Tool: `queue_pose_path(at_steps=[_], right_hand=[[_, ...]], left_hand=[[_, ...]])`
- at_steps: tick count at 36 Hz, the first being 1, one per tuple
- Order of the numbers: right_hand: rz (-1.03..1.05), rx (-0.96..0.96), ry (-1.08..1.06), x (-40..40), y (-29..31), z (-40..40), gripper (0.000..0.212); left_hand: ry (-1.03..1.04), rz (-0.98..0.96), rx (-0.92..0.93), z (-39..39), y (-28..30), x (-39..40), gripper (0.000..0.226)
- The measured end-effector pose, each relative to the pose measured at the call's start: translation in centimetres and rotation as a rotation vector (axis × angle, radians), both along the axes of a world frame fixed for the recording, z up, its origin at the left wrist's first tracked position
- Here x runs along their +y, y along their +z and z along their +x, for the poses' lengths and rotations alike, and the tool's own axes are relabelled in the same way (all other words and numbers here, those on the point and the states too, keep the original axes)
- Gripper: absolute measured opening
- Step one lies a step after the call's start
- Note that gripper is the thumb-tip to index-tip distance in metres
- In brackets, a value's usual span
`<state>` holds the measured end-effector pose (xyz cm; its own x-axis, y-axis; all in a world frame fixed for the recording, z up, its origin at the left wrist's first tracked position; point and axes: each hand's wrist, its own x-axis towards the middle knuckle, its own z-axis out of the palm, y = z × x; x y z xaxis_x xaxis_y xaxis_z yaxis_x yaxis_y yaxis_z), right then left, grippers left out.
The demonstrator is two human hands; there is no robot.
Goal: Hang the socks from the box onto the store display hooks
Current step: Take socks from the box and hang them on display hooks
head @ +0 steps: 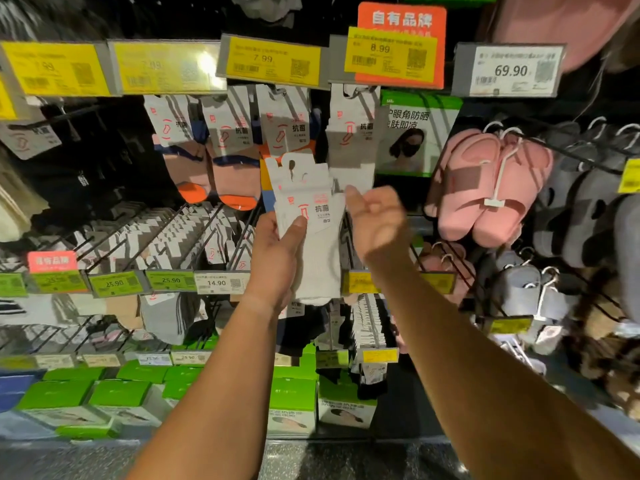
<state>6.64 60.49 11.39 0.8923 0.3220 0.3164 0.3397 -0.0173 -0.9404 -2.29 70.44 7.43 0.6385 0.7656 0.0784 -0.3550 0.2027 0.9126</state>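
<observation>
Left hand gripped white sock pack, thumb across its card, raised just below the 8.99 tag. Right hand beside it, fingers loosely curled, holding nothing. Mid-hanging step, seemingly. Next: line card's hole up with hook, itself hidden behind hung socks.

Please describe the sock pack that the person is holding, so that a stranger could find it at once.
Start at the orange sign at the top. Below it, the left hand holds a white sock pack. Unlike the neighbouring packs, it hangs on no hook.
</observation>
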Motion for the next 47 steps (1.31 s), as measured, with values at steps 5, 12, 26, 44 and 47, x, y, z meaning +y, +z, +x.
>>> queue_pose_path(at_steps=[5,12,26,44,47], right_hand=[[0.029,0.186,0.109,0.2,-3.4,-3.0,0.026],[0.066,0.344,0.148,-1.2,-2.6,-1.5,0.023],[0.205,0.082,0.144,-4.1,4.3,-0.5,0.011],[0.242,0.163,0.15,-4.2,7.1,-0.2,0.017],[0.298,0.219,0.167,-3.7,6.6,0.3,0.012]], left_hand=[[-0.029,0.012,0.042,0.2,0.6,-1.3,0.035],[-0.047,0.005,0.019,0.9,0.6,-1.6,0.015],[0.08,0.115,0.028,1.6,-0.5,0.4,0.014],[0.067,0.078,-0.021,1.9,-1.0,0.9,0.016],[0.077,0.089,-0.001,1.8,-0.8,0.9,0.014]])
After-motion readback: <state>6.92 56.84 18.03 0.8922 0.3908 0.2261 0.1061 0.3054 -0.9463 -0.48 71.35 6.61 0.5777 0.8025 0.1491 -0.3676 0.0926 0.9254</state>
